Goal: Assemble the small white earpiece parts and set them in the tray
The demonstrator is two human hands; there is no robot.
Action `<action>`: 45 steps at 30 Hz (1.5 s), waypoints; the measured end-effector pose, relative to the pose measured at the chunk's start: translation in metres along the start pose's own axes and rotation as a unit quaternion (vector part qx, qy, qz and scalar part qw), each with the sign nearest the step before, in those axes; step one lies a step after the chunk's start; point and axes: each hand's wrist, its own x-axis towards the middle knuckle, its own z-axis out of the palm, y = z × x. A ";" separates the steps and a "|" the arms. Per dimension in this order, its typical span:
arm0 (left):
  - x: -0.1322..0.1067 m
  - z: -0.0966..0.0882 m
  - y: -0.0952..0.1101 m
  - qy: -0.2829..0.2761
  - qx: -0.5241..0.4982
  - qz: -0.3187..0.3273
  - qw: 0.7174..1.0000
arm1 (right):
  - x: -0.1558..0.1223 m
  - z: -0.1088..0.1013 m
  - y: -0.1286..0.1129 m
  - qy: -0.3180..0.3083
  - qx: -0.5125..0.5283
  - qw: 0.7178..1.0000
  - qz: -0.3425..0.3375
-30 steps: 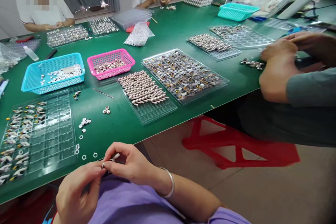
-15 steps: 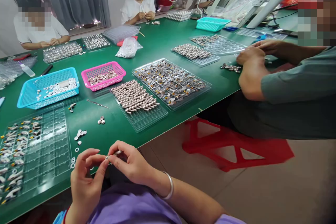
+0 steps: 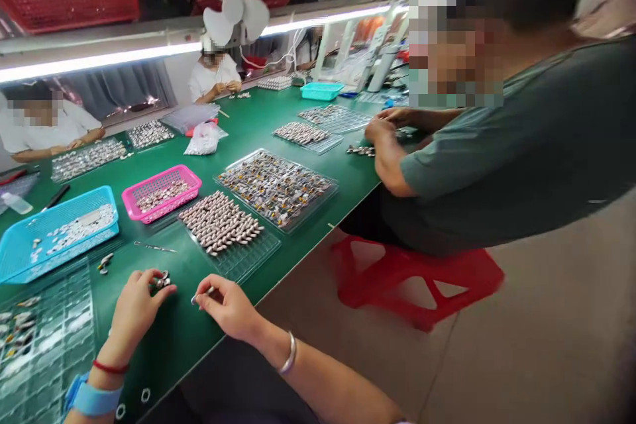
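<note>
My left hand [image 3: 136, 305] reaches over the green table, thumb and index finger apart at a few small round metallic caps [image 3: 165, 280]. The caps are partly hidden by the fingertips. To its right, my right hand [image 3: 228, 308] pinches a small silvery part [image 3: 194, 300] with a pale end, mostly covered by the fingers. Beyond the hands lie metal tweezers [image 3: 156, 247] and a clear tray [image 3: 261, 258] partly filled with rows of pinkish metallic earbud-like shells [image 3: 221, 218]. A small loose assembly [image 3: 105, 263] rests left of the tweezers.
A blue basket [image 3: 14, 245] holds white pieces; a pink basket [image 3: 130, 202] holds metallic caps. Another clear tray [image 3: 59, 338] is at left, and a full tray [image 3: 278, 185] stands farther back. A co-worker [image 3: 477, 172] sits at right on a red stool [image 3: 422, 278]. White rings [image 3: 145, 395] lie near the edge.
My hands have separated: the left moved forward to the caps, while the right keeps hold of its small part. The camera view has tilted up and turned right.
</note>
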 end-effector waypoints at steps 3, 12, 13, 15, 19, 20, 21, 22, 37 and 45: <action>0.012 0.002 -0.007 -0.034 0.017 0.020 0.999 | 0.000 0.002 0.001 0.007 -0.008 1.000 -0.013; 0.008 -0.009 -0.008 -0.085 0.031 0.077 0.993 | -0.001 0.002 0.003 0.006 -0.032 0.999 -0.035; 0.006 -0.011 -0.008 -0.088 0.029 0.079 0.993 | -0.001 0.003 0.003 0.007 -0.035 0.999 -0.038; 0.001 -0.014 -0.009 -0.101 0.022 0.081 0.991 | -0.001 0.003 0.003 0.008 -0.041 0.998 -0.044; -0.009 -0.018 -0.007 -0.140 -0.003 0.082 0.987 | -0.001 0.003 0.000 0.012 -0.052 0.997 -0.051; -0.009 -0.018 -0.007 -0.147 -0.009 0.080 0.986 | -0.001 0.003 0.000 0.012 -0.054 0.997 -0.051; -0.009 -0.018 -0.007 -0.152 -0.014 0.076 0.985 | -0.001 0.002 -0.001 0.012 -0.056 0.997 -0.051; -0.008 -0.017 -0.007 -0.155 -0.019 0.071 0.985 | -0.002 0.002 0.000 0.011 -0.057 0.997 -0.050; 0.020 0.004 0.005 -0.130 0.021 0.068 0.989 | -0.006 0.001 0.008 0.008 -0.064 0.997 -0.042; 0.019 0.005 0.004 -0.149 0.001 0.076 0.986 | -0.004 0.001 0.005 0.014 -0.073 0.996 -0.051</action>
